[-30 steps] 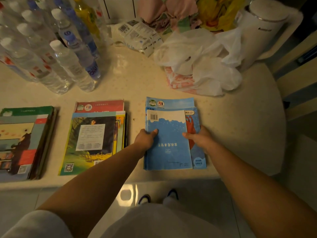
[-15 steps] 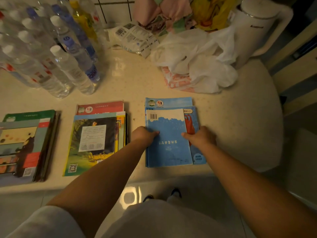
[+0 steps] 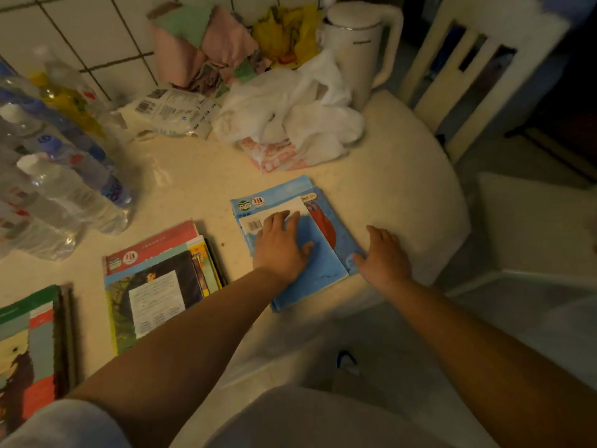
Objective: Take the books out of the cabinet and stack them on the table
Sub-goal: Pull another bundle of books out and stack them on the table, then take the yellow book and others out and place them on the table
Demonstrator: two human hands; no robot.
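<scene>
Three stacks of thin books lie on the pale table [image 3: 397, 189]. The right stack is blue [image 3: 318, 253], with a blue and white book on top. My left hand [image 3: 282, 244] lies flat on that top book, fingers spread. Beside the stack's right edge, my right hand [image 3: 384, 253] rests open on the table, its thumb touching the books. The middle stack [image 3: 161, 286] has a dark cover with a white label. The left stack [image 3: 32, 344] shows green and red covers at the frame's edge. No cabinet is in view.
Several water bottles [image 3: 64, 195] stand at the left. A white plastic bag [image 3: 290, 114], a printed packet [image 3: 168, 111], folded cloths [image 3: 200, 46] and a white kettle [image 3: 355, 50] crowd the back. A cream chair [image 3: 468, 69] stands to the right of the table.
My left hand slid from the blue book's left edge onto its cover. My right hand let go of the right edge and moved out beside the stack. The view swung to the right.
</scene>
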